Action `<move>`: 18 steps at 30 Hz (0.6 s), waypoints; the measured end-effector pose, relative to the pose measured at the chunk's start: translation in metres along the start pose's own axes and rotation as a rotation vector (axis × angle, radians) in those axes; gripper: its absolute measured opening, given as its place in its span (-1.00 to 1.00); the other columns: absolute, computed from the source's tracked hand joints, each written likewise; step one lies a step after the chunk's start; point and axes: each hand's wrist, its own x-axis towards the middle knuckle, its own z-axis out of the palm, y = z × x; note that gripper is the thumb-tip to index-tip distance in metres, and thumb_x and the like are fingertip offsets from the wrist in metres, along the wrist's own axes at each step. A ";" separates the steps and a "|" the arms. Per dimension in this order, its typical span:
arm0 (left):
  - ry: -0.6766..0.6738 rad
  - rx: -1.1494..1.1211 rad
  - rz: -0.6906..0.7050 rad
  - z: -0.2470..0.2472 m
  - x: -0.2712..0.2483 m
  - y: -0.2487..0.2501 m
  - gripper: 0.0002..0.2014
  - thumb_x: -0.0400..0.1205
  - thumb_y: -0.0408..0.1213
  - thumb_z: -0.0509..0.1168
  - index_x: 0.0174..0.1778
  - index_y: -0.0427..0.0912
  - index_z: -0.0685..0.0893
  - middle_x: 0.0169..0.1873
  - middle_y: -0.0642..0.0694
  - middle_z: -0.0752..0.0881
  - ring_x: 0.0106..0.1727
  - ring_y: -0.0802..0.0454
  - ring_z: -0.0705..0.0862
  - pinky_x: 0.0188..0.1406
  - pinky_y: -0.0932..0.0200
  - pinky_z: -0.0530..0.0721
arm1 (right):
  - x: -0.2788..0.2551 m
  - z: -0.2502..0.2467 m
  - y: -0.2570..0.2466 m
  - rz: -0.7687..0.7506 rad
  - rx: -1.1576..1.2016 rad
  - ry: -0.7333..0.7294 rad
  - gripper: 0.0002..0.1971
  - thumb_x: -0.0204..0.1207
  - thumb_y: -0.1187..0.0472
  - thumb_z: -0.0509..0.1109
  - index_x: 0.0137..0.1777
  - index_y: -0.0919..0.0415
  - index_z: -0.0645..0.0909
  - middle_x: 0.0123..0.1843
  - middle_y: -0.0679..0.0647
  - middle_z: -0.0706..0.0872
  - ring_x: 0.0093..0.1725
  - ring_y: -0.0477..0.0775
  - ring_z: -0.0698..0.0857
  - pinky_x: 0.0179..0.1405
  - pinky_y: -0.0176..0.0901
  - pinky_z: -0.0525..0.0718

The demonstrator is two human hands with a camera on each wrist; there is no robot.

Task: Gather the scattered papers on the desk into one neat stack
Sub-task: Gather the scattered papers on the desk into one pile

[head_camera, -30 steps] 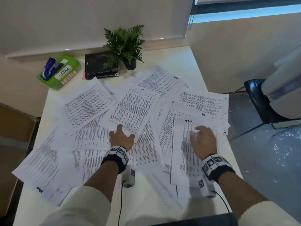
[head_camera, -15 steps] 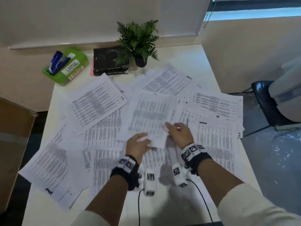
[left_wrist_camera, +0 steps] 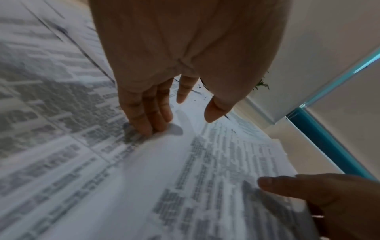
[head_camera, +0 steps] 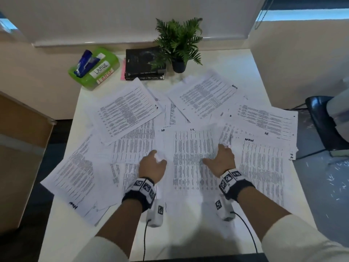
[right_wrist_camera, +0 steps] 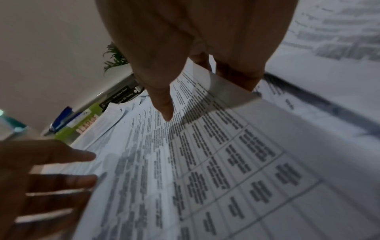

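Several printed sheets lie scattered and overlapping over the white desk. One sheet marked "I.T." lies square in front of me, on top of the others. My left hand is at its left edge, where straight fingers touch the edge and the thumb hovers above. At the right edge is my right hand. Its thumb presses on top while the fingers sit under the lifted edge of the sheet, pinching it.
A green box labelled LARGE, black books and a potted fern stand along the desk's back edge. A cardboard box is left of the desk. A black chair is on the right.
One second ago each hand lay on a separate paper. They then lifted one sheet between them; it now lies straight at the middle, with the hands apart at its two side edges.
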 end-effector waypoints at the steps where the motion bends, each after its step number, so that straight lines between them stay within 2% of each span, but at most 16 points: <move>1: -0.018 -0.006 -0.007 0.002 0.001 0.004 -0.38 0.68 -0.13 0.28 0.67 -0.09 0.30 0.42 -0.20 0.61 0.29 -0.10 0.62 0.29 0.08 0.56 | 0.000 0.004 -0.005 0.017 0.023 -0.015 -0.02 0.47 -0.06 0.55 0.71 0.27 0.07 0.64 0.29 0.28 0.61 0.30 0.32 0.51 0.07 0.42; 3: -0.042 -0.047 -0.037 0.008 0.002 0.012 -0.32 0.68 -0.12 0.29 0.70 -0.10 0.19 0.42 -0.19 0.59 0.21 -0.10 0.62 0.16 0.14 0.57 | -0.002 0.009 -0.012 0.058 0.092 -0.054 -0.01 0.47 -0.01 0.58 0.72 0.27 0.04 0.64 0.28 0.31 0.58 0.28 0.39 0.44 0.01 0.49; 4: -0.047 -0.062 -0.057 0.011 0.001 0.014 -0.30 0.68 -0.12 0.29 0.71 -0.12 0.15 0.43 -0.18 0.56 0.27 -0.14 0.62 0.14 0.15 0.56 | -0.003 0.011 -0.015 0.076 0.136 -0.059 -0.03 0.48 0.03 0.57 0.72 0.27 0.04 0.63 0.28 0.35 0.54 0.28 0.45 0.35 -0.04 0.55; 6: -0.043 -0.053 -0.085 0.017 0.000 0.016 -0.31 0.67 -0.11 0.31 0.68 -0.16 0.19 0.43 -0.19 0.55 0.35 -0.21 0.60 0.11 0.18 0.53 | -0.004 0.013 -0.012 0.105 0.220 -0.050 -0.14 0.55 0.13 0.52 0.71 0.25 0.08 0.59 0.26 0.43 0.39 0.22 0.59 0.09 -0.17 0.59; 7: -0.035 -0.052 -0.085 0.019 0.001 0.015 -0.35 0.66 -0.09 0.32 0.63 -0.15 0.26 0.38 -0.17 0.59 0.31 -0.21 0.62 0.14 0.17 0.58 | -0.003 0.013 -0.012 0.100 0.243 -0.038 -0.21 0.60 0.17 0.46 0.71 0.24 0.11 0.59 0.24 0.44 0.32 0.18 0.62 0.04 -0.21 0.56; 8: -0.031 -0.053 -0.084 0.021 0.002 0.012 -0.38 0.64 -0.07 0.33 0.59 -0.15 0.31 0.35 -0.17 0.62 0.27 -0.21 0.64 0.20 0.10 0.64 | -0.004 0.011 -0.010 0.085 0.255 -0.019 -0.29 0.63 0.20 0.41 0.71 0.23 0.15 0.60 0.21 0.44 0.30 0.15 0.62 0.07 -0.24 0.54; 10: -0.015 -0.033 -0.065 0.024 0.004 0.007 -0.36 0.63 -0.05 0.33 0.61 -0.14 0.32 0.35 -0.18 0.62 0.31 -0.20 0.63 0.30 -0.02 0.64 | -0.007 0.001 -0.003 0.010 0.273 0.000 -0.44 0.67 0.22 0.36 0.64 0.20 0.31 0.58 0.18 0.49 0.35 0.15 0.63 0.15 -0.28 0.52; 11: -0.001 -0.008 -0.047 0.024 0.003 0.007 -0.35 0.63 -0.06 0.32 0.63 -0.14 0.32 0.38 -0.20 0.61 0.36 -0.21 0.61 0.34 -0.03 0.61 | -0.008 -0.005 0.004 -0.039 0.290 -0.007 -0.54 0.67 0.22 0.36 0.55 0.15 0.43 0.50 0.18 0.58 0.26 0.14 0.69 0.13 -0.26 0.59; 13: 0.039 0.014 0.007 0.024 0.002 0.008 -0.39 0.63 -0.09 0.32 0.61 -0.14 0.38 0.42 -0.25 0.59 0.40 -0.20 0.59 0.35 -0.02 0.56 | -0.010 -0.022 0.022 -0.116 0.350 0.000 -0.77 0.66 0.22 0.37 0.29 0.06 0.58 0.21 0.15 0.76 -0.02 0.10 0.78 -0.04 -0.07 0.80; 15: 0.054 -0.006 0.068 0.028 -0.001 0.013 -0.47 0.65 -0.14 0.32 0.56 -0.15 0.47 0.40 -0.25 0.60 0.36 -0.15 0.61 0.23 0.08 0.56 | -0.015 -0.045 0.043 -0.113 0.435 0.040 -0.82 0.65 0.23 0.39 0.21 0.04 0.61 0.08 0.06 0.79 -0.02 0.12 0.79 -0.05 0.07 0.81; 18: 0.037 -0.014 0.129 0.038 -0.004 0.021 -0.59 0.65 -0.19 0.33 0.43 -0.13 0.58 0.33 -0.19 0.66 0.28 -0.08 0.64 0.09 0.20 0.49 | -0.021 -0.076 0.081 -0.060 0.507 0.093 -0.76 0.64 0.29 0.39 0.25 0.05 0.61 0.10 -0.09 0.75 0.12 0.03 0.73 0.12 -0.03 0.65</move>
